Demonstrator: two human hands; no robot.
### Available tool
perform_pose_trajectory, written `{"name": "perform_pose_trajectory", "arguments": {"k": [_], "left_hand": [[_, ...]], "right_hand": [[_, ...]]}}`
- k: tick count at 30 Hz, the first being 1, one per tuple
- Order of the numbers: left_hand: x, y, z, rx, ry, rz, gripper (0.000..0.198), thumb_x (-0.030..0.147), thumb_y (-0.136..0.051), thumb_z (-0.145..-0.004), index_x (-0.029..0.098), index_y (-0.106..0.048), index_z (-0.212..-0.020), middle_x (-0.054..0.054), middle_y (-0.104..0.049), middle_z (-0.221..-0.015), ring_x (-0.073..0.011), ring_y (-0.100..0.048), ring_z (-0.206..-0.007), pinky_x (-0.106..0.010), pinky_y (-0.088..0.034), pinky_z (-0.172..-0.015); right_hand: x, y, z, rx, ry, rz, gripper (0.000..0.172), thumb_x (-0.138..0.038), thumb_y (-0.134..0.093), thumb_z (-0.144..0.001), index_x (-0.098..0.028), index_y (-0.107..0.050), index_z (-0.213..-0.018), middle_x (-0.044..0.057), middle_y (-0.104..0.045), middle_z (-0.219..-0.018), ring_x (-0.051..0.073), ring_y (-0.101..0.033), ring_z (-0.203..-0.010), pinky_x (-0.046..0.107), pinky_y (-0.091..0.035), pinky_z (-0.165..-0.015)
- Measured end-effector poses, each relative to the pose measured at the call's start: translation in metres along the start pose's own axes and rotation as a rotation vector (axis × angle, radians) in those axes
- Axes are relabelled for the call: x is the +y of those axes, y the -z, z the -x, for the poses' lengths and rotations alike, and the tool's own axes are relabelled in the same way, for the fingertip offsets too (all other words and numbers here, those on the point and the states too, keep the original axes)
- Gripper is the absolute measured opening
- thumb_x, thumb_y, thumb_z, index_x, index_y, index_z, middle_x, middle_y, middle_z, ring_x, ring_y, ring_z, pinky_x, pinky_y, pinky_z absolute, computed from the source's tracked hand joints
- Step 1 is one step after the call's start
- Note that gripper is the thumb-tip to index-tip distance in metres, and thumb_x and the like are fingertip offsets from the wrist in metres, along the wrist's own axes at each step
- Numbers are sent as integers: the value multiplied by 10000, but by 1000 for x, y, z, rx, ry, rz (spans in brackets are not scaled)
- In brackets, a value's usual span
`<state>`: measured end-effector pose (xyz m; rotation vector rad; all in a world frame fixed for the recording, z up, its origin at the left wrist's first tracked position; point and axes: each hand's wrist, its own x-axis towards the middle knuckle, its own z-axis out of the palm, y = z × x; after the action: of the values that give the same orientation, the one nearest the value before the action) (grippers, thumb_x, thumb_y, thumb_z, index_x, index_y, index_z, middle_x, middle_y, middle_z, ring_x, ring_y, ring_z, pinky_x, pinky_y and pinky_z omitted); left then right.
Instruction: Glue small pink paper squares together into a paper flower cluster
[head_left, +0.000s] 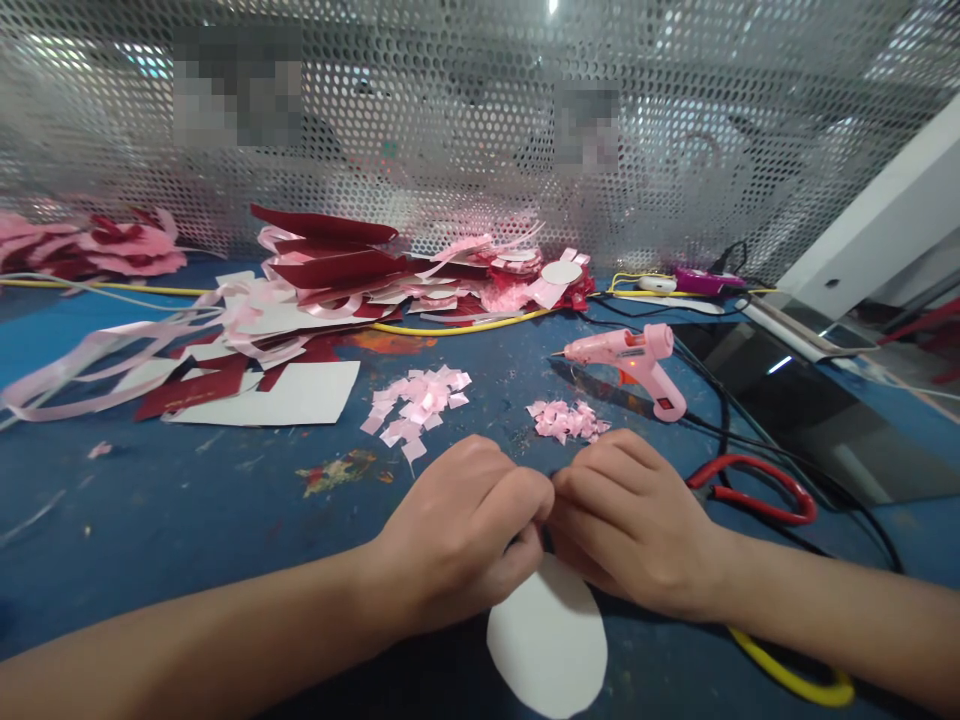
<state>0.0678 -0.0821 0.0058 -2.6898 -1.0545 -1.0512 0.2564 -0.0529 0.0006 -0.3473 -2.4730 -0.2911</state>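
Note:
My left hand (472,530) and my right hand (637,520) meet fingertip to fingertip in the middle of the view. Both are closed, with fingers curled, and whatever they pinch is hidden behind the knuckles. Right below them lies a white oval paper piece (551,640), its upper edge covered by the hands. Just beyond my left hand is a loose pile of pink ribbon squares (420,400). A smaller heap of folded pink ribbon pieces (568,421) sits past my right hand. Farther right, a pink glue gun (630,362) lies on its side.
Red-handled pliers (765,488) and a yellow handle (795,675) lie near my right forearm. A dark glass sheet (810,410) covers the right side. Paper scraps and ribbons (285,390) fill the back left. A perforated metal screen (450,130) stands behind the blue table (187,530).

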Motion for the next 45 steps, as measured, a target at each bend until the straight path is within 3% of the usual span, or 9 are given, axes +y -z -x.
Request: {"name": "perform_pose_trajectory", "arguments": {"k": [5,9,13,19,26,30,33,40,45], "left_hand": [[-1,-3,3,43,-122,34,244,-15,-493,-691,202,-384,-669,32,-522,-566,-113,-426,-523,-272,-379,-540],[-2,-3,3,67,-91,85,220,8,-511,-725,202,-408,-712,38,-550,-608,-105,-460,-550,-267,-399,-560],[-2,-1,2,99,159,216,234,40,-587,-728,211,-434,-774,46,-617,-707,-98,-555,-631,-243,-448,-619],[-12,3,-3,48,571,401,210,86,-586,-772,228,-520,-912,56,-614,-759,-73,-592,-672,-193,-479,-647],[-26,1,-5,50,818,706,253,123,-547,-788,213,-538,-1024,9,-610,-822,-105,-610,-769,-210,-495,-661],[-27,-1,-7,67,861,744,297,136,-632,-722,202,-535,-995,14,-567,-797,-108,-577,-727,-181,-457,-555],[-27,-1,-7,40,846,728,322,166,-672,-709,209,-535,-998,32,-544,-763,-99,-554,-684,-189,-456,-566],[-27,1,-10,4,837,622,79,244,-599,-798,193,-599,-858,43,-532,-675,-80,-495,-594,-182,-403,-532],[-25,3,-12,-68,847,586,152,330,-567,-826,185,-609,-840,41,-555,-591,-82,-489,-489,-181,-382,-453]], "right_hand": [[-3,2,0,23,60,-9,270,-69,-469,-837,-158,-588,-611,49,-602,-688,167,-438,-658,340,-370,-612],[-1,1,2,27,47,-18,209,-85,-491,-838,-156,-593,-671,46,-606,-714,165,-454,-670,337,-387,-626],[4,-1,3,92,-163,-102,15,-142,-581,-825,-156,-582,-819,39,-614,-792,158,-514,-748,314,-412,-671],[9,-2,4,54,-398,-219,246,-348,-627,-818,-160,-505,-920,61,-591,-889,178,-539,-844,314,-443,-729],[6,-6,6,-230,-230,-299,99,-265,-535,-867,-184,-547,-923,39,-607,-848,186,-523,-803,331,-443,-727],[6,-8,4,-265,-227,-318,104,-246,-509,-874,-175,-575,-913,50,-604,-854,186,-513,-806,331,-436,-741],[8,-8,3,-287,-208,-330,110,-229,-499,-874,-169,-587,-903,57,-598,-864,184,-511,-825,324,-430,-756],[10,-7,3,-306,-165,-299,140,-245,-478,-882,-162,-590,-882,63,-574,-860,176,-486,-816,311,-419,-768],[9,-9,1,-288,-104,-211,125,-242,-500,-862,-164,-596,-843,55,-582,-823,167,-491,-774,287,-406,-714]]}}
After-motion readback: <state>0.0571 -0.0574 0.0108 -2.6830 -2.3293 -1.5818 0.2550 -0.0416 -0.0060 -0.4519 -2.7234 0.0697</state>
